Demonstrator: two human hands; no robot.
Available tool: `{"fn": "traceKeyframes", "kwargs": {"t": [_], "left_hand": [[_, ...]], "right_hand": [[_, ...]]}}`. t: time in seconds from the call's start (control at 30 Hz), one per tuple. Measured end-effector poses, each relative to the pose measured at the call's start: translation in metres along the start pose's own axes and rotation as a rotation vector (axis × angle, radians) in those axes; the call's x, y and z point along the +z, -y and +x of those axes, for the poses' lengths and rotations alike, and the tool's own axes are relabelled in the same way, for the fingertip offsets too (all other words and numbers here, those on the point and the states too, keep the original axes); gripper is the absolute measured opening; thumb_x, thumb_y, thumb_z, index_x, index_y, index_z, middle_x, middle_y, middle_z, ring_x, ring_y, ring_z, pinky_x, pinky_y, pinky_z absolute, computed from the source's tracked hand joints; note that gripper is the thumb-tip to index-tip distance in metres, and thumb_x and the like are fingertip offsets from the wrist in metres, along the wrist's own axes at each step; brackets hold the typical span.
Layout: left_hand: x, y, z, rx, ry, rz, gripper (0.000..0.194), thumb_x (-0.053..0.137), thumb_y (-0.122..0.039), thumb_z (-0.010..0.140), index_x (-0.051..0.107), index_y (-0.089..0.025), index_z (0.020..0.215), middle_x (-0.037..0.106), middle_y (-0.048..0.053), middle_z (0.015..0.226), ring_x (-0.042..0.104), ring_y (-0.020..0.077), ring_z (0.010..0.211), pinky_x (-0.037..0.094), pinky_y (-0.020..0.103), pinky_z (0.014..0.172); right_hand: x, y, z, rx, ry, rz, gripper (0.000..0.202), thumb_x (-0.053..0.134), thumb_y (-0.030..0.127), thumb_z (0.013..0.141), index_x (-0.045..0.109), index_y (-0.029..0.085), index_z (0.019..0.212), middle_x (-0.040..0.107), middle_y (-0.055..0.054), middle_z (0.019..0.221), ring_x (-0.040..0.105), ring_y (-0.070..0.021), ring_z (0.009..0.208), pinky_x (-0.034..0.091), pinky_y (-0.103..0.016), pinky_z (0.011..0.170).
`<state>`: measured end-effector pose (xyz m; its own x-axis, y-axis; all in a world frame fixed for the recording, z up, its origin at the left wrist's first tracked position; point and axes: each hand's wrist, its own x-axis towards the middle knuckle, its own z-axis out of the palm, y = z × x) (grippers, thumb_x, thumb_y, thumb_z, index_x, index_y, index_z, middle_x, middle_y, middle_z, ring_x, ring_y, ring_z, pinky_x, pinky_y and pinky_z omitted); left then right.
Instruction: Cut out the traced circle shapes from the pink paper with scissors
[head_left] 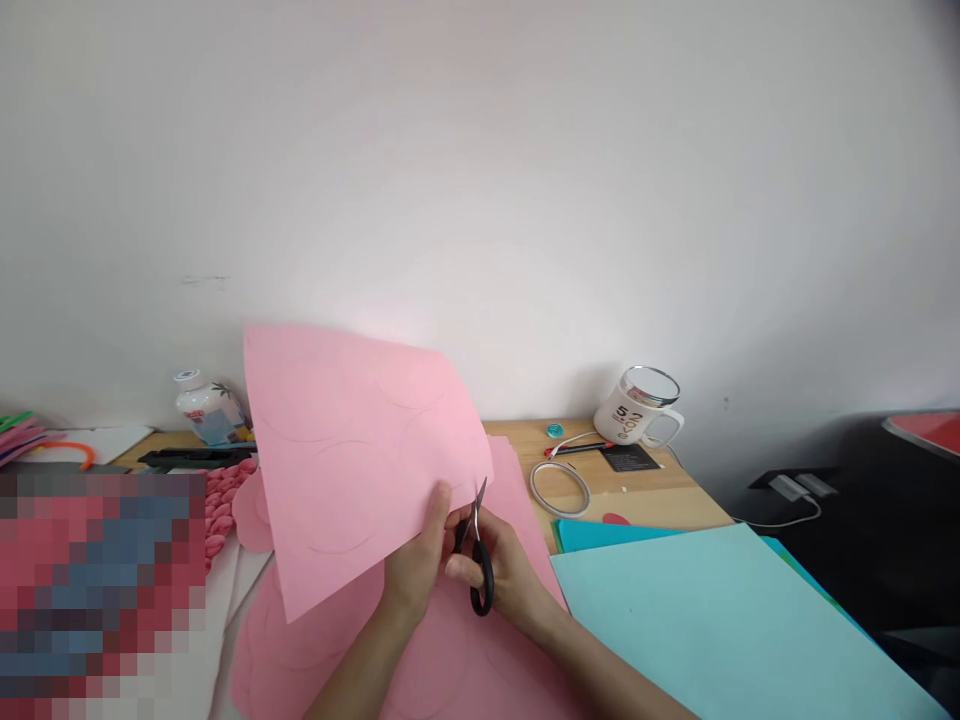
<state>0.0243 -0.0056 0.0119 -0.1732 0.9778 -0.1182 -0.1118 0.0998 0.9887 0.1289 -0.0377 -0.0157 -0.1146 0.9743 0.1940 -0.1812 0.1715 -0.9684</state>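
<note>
A large pink sheet of paper (pixel 352 440), marked with faint curved pencil lines, is held up at a tilt in front of me. My left hand (pixel 420 560) grips its lower right edge, thumb on the near face. In my right hand (pixel 506 570) are black-handled scissors (pixel 482 580), their blades pointing up at the sheet's right edge near the left thumb. Whether the blades are closed on the paper is hard to see. Below both hands lie more pink sheets (pixel 435 650), also with drawn curves.
Light blue sheets (pixel 720 610) lie at the right. Behind them are a white mug (pixel 637 408), a coiled cable (pixel 559 488) and a pen (pixel 581 449). At the left stand a white bottle (pixel 210 408) and pink braided yarn (pixel 225 505). A wall (pixel 480 200) rises behind the table.
</note>
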Motion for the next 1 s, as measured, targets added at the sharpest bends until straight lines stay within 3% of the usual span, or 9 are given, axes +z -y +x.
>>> {"fn": "traceKeyframes", "kwargs": {"t": [0.1,0.2,0.33,0.5,0.67,0.87,0.97,1.0], "left_hand": [[0.000,0.003,-0.001,0.027,-0.007,0.043,0.030,0.076,-0.033,0.062,0.068,-0.023,0.089,0.066,0.004,0.112,0.051,0.0242,0.117,0.027,0.033,0.109],[-0.001,0.007,-0.001,-0.035,0.000,0.037,0.031,0.079,-0.030,0.058,0.069,-0.023,0.087,0.067,0.004,0.109,0.051,0.0275,0.116,0.027,0.036,0.109],[-0.002,0.009,-0.001,-0.102,0.022,0.113,0.026,0.075,-0.038,0.062,0.070,-0.023,0.083,0.069,0.004,0.104,0.053,0.0293,0.113,0.033,0.038,0.105],[0.002,0.002,-0.008,-0.038,0.016,0.118,0.026,0.075,-0.036,0.063,0.070,-0.022,0.085,0.069,0.004,0.104,0.055,0.0272,0.111,0.033,0.036,0.106],[0.007,0.002,-0.015,0.140,-0.032,0.087,0.036,0.070,-0.041,0.067,0.068,-0.019,0.094,0.068,0.008,0.108,0.057,0.0264,0.109,0.038,0.039,0.102],[0.004,0.008,-0.013,-0.002,-0.020,0.195,0.029,0.067,-0.048,0.067,0.070,-0.019,0.069,0.073,0.006,0.081,0.066,0.0260,0.091,0.052,0.036,0.085],[0.001,0.011,-0.012,-0.083,0.068,0.281,0.038,0.064,-0.054,0.066,0.062,-0.020,0.049,0.065,0.004,0.049,0.068,0.0275,0.072,0.057,0.035,0.064],[0.000,0.013,-0.011,-0.078,0.081,0.292,0.039,0.063,-0.055,0.066,0.061,-0.020,0.049,0.063,0.004,0.046,0.068,0.0277,0.070,0.057,0.035,0.062]], "right_hand": [[0.000,-0.002,-0.002,0.001,0.022,0.007,0.044,0.073,0.054,0.060,0.057,0.019,0.079,0.046,0.004,0.059,0.037,-0.0112,0.053,0.030,-0.022,0.049],[0.001,-0.002,-0.005,0.008,0.043,0.056,0.043,0.075,0.052,0.059,0.059,0.018,0.079,0.048,0.004,0.060,0.040,-0.0119,0.056,0.031,-0.023,0.051],[0.004,-0.001,-0.008,0.008,0.052,0.118,0.043,0.078,0.049,0.057,0.060,0.018,0.081,0.052,0.002,0.067,0.045,-0.0143,0.063,0.035,-0.024,0.056],[0.004,0.000,-0.008,0.020,0.041,0.145,0.040,0.076,0.049,0.061,0.060,0.018,0.079,0.053,0.002,0.068,0.042,-0.0116,0.058,0.033,-0.023,0.053],[0.005,0.003,-0.008,-0.007,-0.006,0.149,0.036,0.076,0.045,0.063,0.060,0.018,0.081,0.050,0.003,0.064,0.039,-0.0106,0.057,0.032,-0.021,0.051],[0.008,-0.007,-0.009,0.011,-0.117,0.136,0.036,0.078,0.043,0.060,0.057,0.017,0.073,0.047,0.005,0.056,0.037,-0.0094,0.050,0.031,-0.022,0.048],[0.009,-0.013,-0.011,0.054,-0.161,0.148,0.035,0.076,0.043,0.062,0.055,0.017,0.074,0.044,0.007,0.051,0.036,-0.0093,0.047,0.035,-0.023,0.049],[0.009,-0.013,-0.011,0.060,-0.172,0.147,0.036,0.076,0.043,0.063,0.054,0.018,0.075,0.044,0.006,0.052,0.037,-0.0096,0.047,0.035,-0.023,0.049]]}}
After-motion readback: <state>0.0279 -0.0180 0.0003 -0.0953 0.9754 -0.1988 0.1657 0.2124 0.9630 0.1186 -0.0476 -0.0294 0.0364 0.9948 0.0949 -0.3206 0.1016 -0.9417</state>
